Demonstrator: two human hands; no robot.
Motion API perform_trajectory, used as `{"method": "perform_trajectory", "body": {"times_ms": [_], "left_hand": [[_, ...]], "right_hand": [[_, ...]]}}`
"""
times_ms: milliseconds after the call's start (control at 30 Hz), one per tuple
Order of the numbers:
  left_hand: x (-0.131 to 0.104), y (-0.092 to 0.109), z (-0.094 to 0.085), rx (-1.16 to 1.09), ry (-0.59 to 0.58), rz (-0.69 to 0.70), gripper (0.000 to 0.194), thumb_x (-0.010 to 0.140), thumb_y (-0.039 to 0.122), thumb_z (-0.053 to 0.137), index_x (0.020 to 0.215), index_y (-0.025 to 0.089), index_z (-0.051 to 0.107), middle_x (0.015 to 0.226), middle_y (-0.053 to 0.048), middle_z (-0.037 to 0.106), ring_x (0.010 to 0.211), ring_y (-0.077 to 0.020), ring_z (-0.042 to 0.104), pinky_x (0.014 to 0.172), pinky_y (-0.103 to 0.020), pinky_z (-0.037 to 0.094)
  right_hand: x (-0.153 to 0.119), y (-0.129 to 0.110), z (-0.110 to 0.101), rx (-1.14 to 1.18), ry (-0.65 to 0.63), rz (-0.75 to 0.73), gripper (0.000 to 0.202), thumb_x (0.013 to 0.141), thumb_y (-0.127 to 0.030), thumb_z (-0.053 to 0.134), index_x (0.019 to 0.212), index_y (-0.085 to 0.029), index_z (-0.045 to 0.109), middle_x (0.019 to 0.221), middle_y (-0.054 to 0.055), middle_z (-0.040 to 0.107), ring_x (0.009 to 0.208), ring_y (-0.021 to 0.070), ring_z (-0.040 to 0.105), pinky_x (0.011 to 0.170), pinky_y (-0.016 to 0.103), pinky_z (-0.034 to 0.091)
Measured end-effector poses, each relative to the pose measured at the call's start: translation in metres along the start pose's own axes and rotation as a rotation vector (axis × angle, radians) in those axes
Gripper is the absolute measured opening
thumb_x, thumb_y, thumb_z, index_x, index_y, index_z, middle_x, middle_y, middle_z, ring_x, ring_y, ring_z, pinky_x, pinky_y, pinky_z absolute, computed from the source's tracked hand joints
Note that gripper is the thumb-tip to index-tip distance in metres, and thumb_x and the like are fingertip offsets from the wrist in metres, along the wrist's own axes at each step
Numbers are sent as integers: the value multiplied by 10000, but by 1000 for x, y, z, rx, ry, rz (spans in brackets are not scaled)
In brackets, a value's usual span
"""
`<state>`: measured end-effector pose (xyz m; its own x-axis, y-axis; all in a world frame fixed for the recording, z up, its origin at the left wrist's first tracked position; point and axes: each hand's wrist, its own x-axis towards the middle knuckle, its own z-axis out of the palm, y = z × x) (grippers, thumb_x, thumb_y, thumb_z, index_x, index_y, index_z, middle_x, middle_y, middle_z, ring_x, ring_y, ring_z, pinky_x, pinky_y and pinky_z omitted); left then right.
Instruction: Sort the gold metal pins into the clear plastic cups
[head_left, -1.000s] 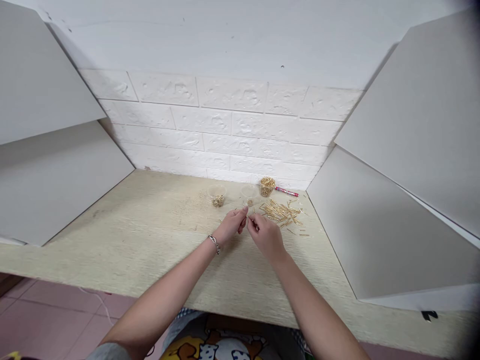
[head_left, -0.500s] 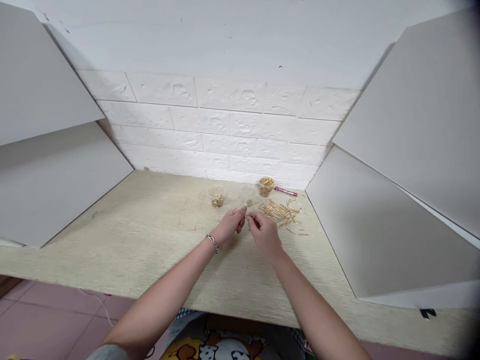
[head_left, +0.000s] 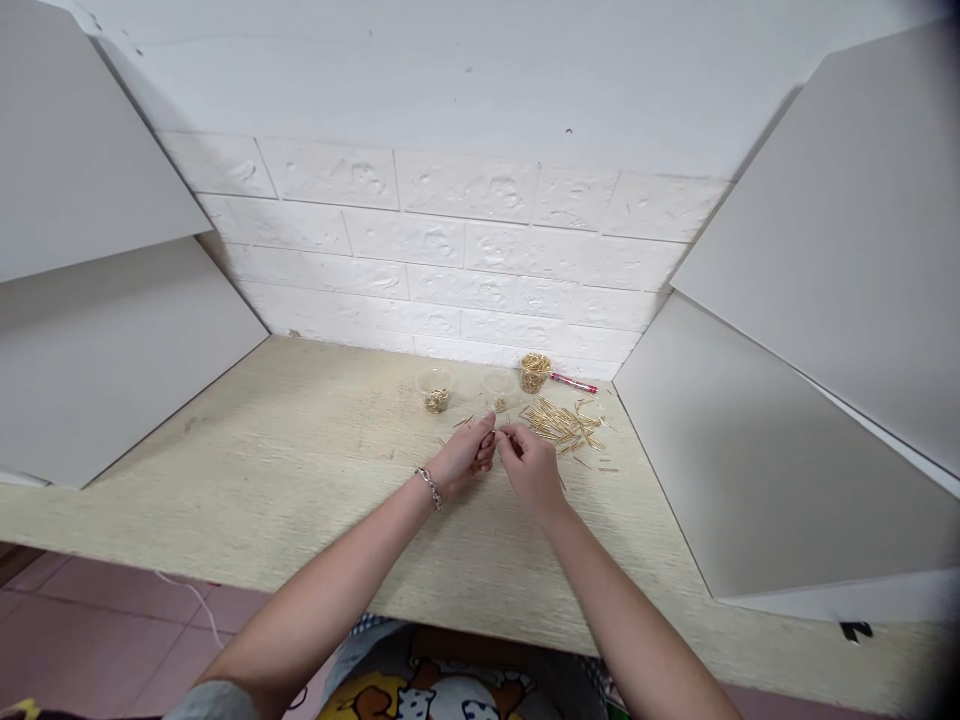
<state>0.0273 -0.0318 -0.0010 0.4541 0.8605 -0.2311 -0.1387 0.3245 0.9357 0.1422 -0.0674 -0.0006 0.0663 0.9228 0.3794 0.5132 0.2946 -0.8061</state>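
Note:
My left hand (head_left: pixel 466 452) is closed, thumb pressed on the fingers, at the middle of the table. Touching or nearly touching it, my right hand (head_left: pixel 527 462) is pinched; whatever sits between the fingertips is too small to make out. Just beyond the hands are a clear cup with small gold pieces (head_left: pixel 436 400) and another clear cup (head_left: pixel 499 385) with a few small pieces. A third cup, full of gold pins (head_left: pixel 535 372), stands near the wall. Loose gold pins (head_left: pixel 559 422) lie in a pile right of my right hand.
A red pen (head_left: pixel 574 383) lies by the wall, right of the full cup. Grey panels lean in at the left (head_left: pixel 135 350) and right (head_left: pixel 795 460) of the wooden table (head_left: pixel 300 440). A black clip-like object (head_left: pixel 856 631) is near the front right edge.
The fingers of my left hand have shifted slightly. Both hands stay together in nearly the same place, and the view has moved a little.

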Motion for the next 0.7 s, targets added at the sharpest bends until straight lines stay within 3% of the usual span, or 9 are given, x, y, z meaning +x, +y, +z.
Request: {"method": "perform_trajectory", "body": {"times_ms": [367,533,700], "left_hand": [[-2,-1,2,-106,-33,-23,527,727,627,435,499,187,253,398,80,212,378,-47,185,417,-215,214],[-1,0,1,32,26,21,532,728,649,397,494,191,261,419,74,241,383,-49,214,417,-218,231],[2,1,-2,313,156,130,534,739,643,373,468,185,330,416,54,310,395,-68,297,436,-234,259]], "right_hand": [[0,-3,1,-33,14,-17,199,799,-278,439,743,-175,600,607,4,597,542,125,508,535,226,367],[-1,-1,1,-94,11,-29,193,792,-268,434,716,-182,589,553,-15,548,511,119,475,508,223,335],[-1,4,3,-161,5,-47,199,791,-264,424,667,-187,558,514,-28,483,480,112,421,488,224,301]]}}
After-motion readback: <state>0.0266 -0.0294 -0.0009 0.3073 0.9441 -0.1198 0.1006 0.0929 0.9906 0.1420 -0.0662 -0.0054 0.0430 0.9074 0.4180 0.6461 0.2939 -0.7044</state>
